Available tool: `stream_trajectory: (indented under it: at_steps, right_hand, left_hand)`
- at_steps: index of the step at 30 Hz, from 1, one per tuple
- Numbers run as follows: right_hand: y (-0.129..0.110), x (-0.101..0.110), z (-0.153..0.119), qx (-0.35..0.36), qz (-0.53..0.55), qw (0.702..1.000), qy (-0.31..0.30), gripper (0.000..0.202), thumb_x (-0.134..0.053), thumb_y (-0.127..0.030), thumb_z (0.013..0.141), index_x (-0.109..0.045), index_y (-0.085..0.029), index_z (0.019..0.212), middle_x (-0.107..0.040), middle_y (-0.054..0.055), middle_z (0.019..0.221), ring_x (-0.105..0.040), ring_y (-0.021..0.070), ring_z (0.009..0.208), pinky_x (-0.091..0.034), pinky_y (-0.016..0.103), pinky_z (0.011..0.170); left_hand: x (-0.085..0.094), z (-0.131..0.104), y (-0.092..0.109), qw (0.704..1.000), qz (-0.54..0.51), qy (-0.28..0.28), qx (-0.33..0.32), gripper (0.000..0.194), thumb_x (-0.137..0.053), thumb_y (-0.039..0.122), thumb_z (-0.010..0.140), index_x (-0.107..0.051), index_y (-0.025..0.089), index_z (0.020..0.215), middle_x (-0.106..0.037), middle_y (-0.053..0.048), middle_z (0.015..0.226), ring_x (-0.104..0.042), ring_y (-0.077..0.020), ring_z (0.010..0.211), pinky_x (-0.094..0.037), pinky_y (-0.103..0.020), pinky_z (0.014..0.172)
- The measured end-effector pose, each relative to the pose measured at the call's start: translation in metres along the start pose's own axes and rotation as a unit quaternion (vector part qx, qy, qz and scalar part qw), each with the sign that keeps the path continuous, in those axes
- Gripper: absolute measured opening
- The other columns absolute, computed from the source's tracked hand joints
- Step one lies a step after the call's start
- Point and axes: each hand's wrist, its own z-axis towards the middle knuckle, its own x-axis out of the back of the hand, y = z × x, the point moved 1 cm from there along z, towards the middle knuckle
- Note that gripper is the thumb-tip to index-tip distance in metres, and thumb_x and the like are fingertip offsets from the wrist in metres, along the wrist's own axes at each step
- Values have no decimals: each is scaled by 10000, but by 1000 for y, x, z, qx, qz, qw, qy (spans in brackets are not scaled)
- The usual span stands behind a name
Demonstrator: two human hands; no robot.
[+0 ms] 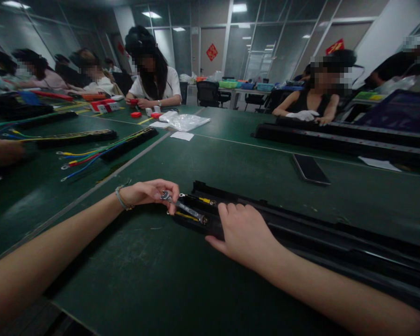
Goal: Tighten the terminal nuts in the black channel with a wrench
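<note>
My left hand is closed around the upper end of a silver wrench. The wrench slants down to the right, its far end over a bolt near the left end of a long black channel. My right hand grips that channel just right of the bolt, fingers over the top and thumb along the near side. Between my hands, a yellow-sleeved lead with a ring terminal pokes out of the channel. A second yellow wire runs beside the wrench, partly hidden by it.
A dark phone lies beyond the channel on the green table. To the left are black strips with coloured wires and a neighbour's blurred hand. Two people sit across, near a plastic bag and more black channels.
</note>
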Motion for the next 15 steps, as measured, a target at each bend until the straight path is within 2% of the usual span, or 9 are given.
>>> stream_trajectory:
  at_steps: [8, 15]
  right_hand:
    - [0, 0, -1, 0, 8, 1000, 3, 482, -397, -560, 704, -513, -134, 898, -571, 104, 768, -525, 226, 698, -377, 349, 621]
    - [0, 0, 0, 0, 6, 1000, 5, 478, -393, -557, 707, -515, -134, 890, -570, 101, 759, -523, 224, 690, -372, 346, 617]
  left_hand:
    - [-2, 1, 1, 1000, 8, -9, 1, 306, -553, 301, 635, -532, 110, 873, -617, -99, 774, -540, -240, 753, -391, -351, 713]
    - [-5, 1, 4, 998, 65, -5, 18, 321, -560, 324, 639, -545, 101, 870, -580, -93, 792, -522, -232, 752, -388, -341, 719]
